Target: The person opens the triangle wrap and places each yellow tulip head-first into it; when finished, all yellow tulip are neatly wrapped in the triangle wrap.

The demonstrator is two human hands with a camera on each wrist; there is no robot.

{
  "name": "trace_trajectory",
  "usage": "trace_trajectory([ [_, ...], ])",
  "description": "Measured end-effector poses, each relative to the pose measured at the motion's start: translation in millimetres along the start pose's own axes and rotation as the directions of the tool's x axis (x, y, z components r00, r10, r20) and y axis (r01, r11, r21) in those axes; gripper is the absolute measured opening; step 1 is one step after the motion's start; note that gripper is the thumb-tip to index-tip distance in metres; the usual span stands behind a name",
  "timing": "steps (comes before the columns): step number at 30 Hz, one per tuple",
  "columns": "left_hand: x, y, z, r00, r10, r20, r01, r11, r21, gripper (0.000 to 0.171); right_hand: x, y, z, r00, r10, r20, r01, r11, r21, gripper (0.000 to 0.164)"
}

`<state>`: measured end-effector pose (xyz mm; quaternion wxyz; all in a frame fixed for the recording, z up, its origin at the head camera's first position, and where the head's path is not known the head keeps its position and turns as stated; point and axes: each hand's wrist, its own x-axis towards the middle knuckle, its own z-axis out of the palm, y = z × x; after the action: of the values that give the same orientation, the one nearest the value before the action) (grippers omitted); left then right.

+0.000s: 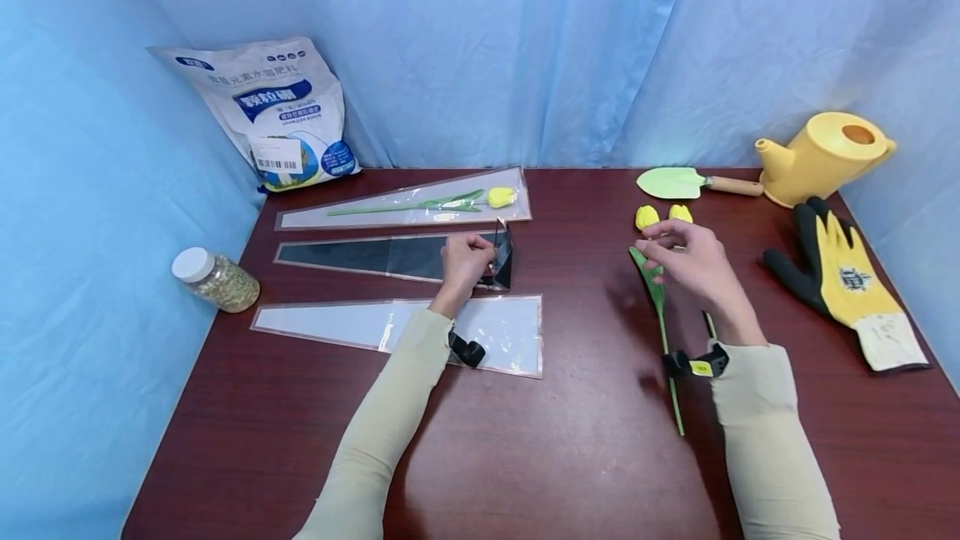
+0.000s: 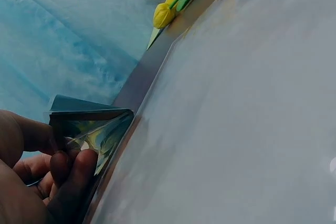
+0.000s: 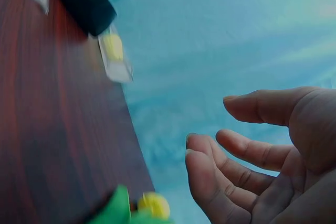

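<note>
My left hand (image 1: 467, 265) pinches the upper layer at the wide end of a black wrapping sleeve (image 1: 360, 255), and that end gapes apart. In the left wrist view the thumb and fingertips (image 2: 84, 163) grip its clear film. My right hand (image 1: 693, 261) hovers over two yellow artificial tulips, holding nothing, with its thumb apart from the loosely bent fingers. One tulip (image 1: 647, 217) shows its bloom, leaf and long green stem; the other tulip (image 1: 681, 213) is partly hidden by the hand. Behind the black sleeve, a clear sleeve (image 1: 300, 219) contains another yellow tulip (image 1: 500, 197).
A white sleeve (image 1: 337, 321) lies nearest me under the left forearm. Left stand a fertilizer bag (image 1: 277, 119) and a jar of granules (image 1: 225, 282). At right are a trowel (image 1: 675, 182), a yellow watering can (image 1: 813, 157) and a work glove (image 1: 855, 282).
</note>
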<state>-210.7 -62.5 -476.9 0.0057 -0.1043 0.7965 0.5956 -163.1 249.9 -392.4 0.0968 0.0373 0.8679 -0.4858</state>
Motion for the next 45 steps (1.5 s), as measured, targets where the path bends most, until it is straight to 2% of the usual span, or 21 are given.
trace_trajectory([
  [4, -1.3, 1.3, 0.6, 1.000, -0.002, 0.006, 0.002, 1.000, -0.001, 0.006, -11, 19, -16, 0.999, 0.018, -0.041, -0.018, 1.000, 0.016, 0.046],
  [10, -1.4, 1.3, 1.4, 1.000, -0.007, 0.021, 0.008, 0.999, -0.037, 0.007, -23, 46, -39, 0.995, 0.045, -0.089, -0.053, 0.995, -0.089, 0.052],
  [18, -0.8, 0.5, 1.7, 1.000, -0.005, 0.018, 0.006, 0.999, -0.033, 0.007, -33, 76, -57, 0.990, 0.116, -0.081, -0.125, 0.984, -0.123, 0.057],
  [26, -0.5, 0.4, 1.5, 1.000, -0.002, -0.001, 0.002, 1.000, 0.004, 0.004, -38, 98, -56, 0.990, 0.138, -0.011, -0.137, 0.975, -0.172, 0.064],
  [34, 0.9, -0.3, 1.0, 1.000, 0.011, 0.004, -0.011, 1.000, -0.013, 0.005, -46, 101, -49, 0.990, 0.135, 0.032, -0.120, 0.948, -0.295, 0.068],
  [39, 0.6, -1.0, 0.8, 1.000, 0.018, -0.009, -0.018, 1.000, 0.020, 0.005, -50, 100, -42, 0.992, 0.115, 0.045, -0.090, 0.922, -0.377, 0.064],
  [45, 0.1, -1.1, 0.8, 1.000, 0.012, -0.004, -0.012, 1.000, 0.019, 0.006, -50, 99, -36, 0.997, 0.067, 0.028, -0.046, 0.882, -0.469, 0.050],
])
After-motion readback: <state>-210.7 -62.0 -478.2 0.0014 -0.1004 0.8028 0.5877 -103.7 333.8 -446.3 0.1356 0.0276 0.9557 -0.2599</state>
